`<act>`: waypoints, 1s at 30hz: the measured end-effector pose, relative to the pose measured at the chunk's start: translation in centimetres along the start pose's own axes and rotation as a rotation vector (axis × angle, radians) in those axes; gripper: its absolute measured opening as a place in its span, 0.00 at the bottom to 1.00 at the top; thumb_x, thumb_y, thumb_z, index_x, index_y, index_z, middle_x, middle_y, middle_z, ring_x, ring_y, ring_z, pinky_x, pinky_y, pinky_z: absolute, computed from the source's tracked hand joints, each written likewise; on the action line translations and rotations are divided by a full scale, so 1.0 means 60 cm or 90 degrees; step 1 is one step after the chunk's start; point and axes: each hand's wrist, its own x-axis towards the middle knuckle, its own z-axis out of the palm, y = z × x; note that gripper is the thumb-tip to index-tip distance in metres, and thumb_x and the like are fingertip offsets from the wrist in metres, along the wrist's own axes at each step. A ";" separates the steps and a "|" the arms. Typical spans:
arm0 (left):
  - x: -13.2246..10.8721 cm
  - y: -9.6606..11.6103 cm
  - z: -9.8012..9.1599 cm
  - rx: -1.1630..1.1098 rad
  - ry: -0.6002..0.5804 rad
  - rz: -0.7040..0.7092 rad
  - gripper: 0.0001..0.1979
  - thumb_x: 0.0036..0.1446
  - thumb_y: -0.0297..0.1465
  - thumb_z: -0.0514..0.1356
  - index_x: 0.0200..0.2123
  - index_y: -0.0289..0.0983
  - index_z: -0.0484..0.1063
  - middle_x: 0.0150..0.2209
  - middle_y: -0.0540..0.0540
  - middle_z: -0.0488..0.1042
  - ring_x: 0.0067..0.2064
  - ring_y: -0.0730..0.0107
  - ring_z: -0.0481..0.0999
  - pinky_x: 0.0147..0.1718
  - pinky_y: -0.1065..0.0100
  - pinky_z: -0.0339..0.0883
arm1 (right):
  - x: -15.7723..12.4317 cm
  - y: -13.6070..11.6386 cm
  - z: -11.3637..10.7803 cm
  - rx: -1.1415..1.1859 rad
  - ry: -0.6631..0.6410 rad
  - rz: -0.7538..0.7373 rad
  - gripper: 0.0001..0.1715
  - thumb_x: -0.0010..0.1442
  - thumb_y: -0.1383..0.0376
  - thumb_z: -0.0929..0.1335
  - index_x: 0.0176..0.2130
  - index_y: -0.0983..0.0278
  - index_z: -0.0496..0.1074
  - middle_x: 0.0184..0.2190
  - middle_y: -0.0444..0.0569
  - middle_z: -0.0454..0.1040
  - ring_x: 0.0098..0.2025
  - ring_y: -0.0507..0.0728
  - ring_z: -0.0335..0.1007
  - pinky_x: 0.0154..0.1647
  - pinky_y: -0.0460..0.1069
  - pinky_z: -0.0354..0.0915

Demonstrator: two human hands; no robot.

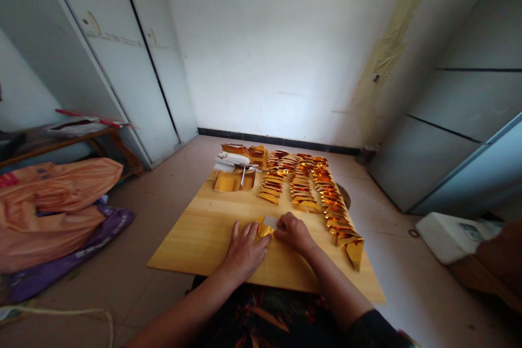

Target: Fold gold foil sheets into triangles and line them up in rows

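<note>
On a low wooden board [196,239] lies a small piece of gold foil paper [265,227], partly folded. My left hand [244,247] rests flat on the board with its fingers spread, pressing the paper's left side. My right hand [293,231] is curled, its fingertips pinching the paper's right edge. Beyond the hands, several rows of folded gold paper pieces [305,182] run toward the wall. A stack of flat gold sheets [232,180] sits at the board's far left, with a white object [232,160] lying behind it.
Orange and purple plastic bags [57,206] are heaped on the floor to the left, by a low wooden bench [61,141]. A white box [448,234] stands on the floor at right. White cupboard doors [122,54] and a white wall close off the back.
</note>
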 end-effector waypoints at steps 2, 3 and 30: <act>0.000 0.002 -0.001 -0.008 -0.004 -0.011 0.17 0.59 0.40 0.57 0.52 0.54 0.68 0.57 0.42 0.67 0.58 0.53 0.63 0.58 0.37 0.43 | -0.001 0.000 0.002 -0.005 0.004 -0.005 0.05 0.52 0.67 0.68 0.33 0.64 0.71 0.34 0.45 0.70 0.32 0.50 0.64 0.33 0.44 0.55; 0.001 0.003 -0.001 -0.015 -0.005 -0.016 0.17 0.59 0.40 0.56 0.52 0.55 0.68 0.57 0.42 0.67 0.58 0.53 0.63 0.58 0.37 0.42 | -0.002 0.001 0.003 -0.007 0.006 -0.010 0.05 0.52 0.69 0.68 0.34 0.64 0.72 0.34 0.45 0.70 0.33 0.51 0.64 0.33 0.44 0.55; 0.064 -0.076 0.001 -0.262 -0.119 -0.008 0.01 0.54 0.30 0.56 0.32 0.42 0.67 0.61 0.53 0.64 0.63 0.57 0.56 0.57 0.34 0.36 | -0.037 0.024 0.018 0.019 0.054 -0.261 0.15 0.54 0.64 0.71 0.44 0.58 0.75 0.47 0.50 0.71 0.47 0.59 0.62 0.46 0.52 0.58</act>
